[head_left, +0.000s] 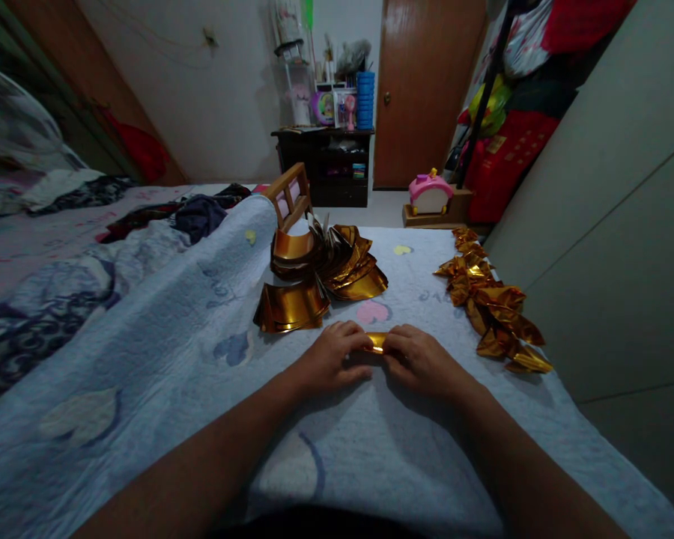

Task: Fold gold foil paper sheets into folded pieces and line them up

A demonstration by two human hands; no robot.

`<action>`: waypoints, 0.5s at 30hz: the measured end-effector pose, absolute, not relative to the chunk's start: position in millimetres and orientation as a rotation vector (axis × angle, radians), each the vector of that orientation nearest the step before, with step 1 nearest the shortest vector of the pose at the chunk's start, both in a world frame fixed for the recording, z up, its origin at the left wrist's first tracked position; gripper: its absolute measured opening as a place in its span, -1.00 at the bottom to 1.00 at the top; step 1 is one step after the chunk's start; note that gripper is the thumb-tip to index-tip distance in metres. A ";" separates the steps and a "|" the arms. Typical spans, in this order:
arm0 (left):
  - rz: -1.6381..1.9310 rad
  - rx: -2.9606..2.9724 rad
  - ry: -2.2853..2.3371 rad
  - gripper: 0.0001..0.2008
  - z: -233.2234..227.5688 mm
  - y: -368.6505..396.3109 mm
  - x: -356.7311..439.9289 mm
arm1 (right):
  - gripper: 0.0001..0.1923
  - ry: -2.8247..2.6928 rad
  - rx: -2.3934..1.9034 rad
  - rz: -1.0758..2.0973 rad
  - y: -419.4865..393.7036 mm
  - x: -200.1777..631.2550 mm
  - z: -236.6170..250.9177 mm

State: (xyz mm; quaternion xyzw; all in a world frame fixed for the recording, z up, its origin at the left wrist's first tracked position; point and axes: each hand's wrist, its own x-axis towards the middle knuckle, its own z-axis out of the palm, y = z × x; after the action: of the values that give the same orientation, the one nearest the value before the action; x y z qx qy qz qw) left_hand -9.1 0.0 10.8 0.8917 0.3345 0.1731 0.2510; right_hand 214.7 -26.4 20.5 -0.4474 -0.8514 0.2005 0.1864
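Hands [377,358] around gold paper [377,342]

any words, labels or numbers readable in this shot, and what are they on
None can be read.
The red bag by the wall bears yellowish marks, too blurred to read.
The items on the dark shelf show colours but no legible print.
The quilt carries only heart and scribble patterns.
The gold foil piece, pinched between the left hand and right hand, is plain, as are the foil stack and the folded pieces.
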 end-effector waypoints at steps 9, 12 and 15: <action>0.534 2.671 0.896 -0.69 -0.5 -3.1 -4.0 | -0.89 -2.485 -1.265 0.453 -26.6 210.5 12.3; 0.537 2.668 0.903 -0.70 -0.2 -3.3 -4.2 | -0.91 -2.490 -1.277 0.449 -25.9 209.7 8.6; 0.512 2.621 0.911 -0.76 1.2 -2.9 -5.1 | -0.91 -2.498 -1.282 0.480 -23.8 212.4 5.3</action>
State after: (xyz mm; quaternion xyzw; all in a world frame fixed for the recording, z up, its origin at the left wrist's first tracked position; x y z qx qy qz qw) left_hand -5.1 -2.9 1.2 0.9170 0.3188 0.1792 0.1594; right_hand 212.4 -23.8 5.3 -0.4452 -0.8675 0.1666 0.1463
